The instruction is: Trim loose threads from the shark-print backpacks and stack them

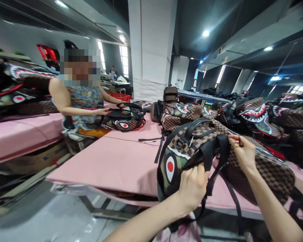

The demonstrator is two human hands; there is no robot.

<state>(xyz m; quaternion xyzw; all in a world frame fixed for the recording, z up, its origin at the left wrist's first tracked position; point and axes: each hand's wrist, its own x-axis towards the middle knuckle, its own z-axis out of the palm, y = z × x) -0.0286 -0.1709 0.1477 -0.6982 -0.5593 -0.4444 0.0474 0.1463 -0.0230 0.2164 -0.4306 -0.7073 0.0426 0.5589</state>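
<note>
A checkered brown-and-black backpack [192,141] with a camouflage panel and a red-and-white eye stands tilted at the near table edge. My left hand [194,185] is closed in a fist round a black shoulder strap [207,156] against the backpack's side. To the right, my right hand [243,153] pinches the edge of another black strap loop [224,148]. A small dark item [240,141] shows at the fingers of this hand, too small to name. Black webbing hangs below the straps.
Checkered shark-mouth backpacks [255,116] are piled on the right and along the back of the pink table [131,161]. A co-worker [87,97] sits across on the left, handling another backpack [123,122]. Behind stands a white pillar [151,50].
</note>
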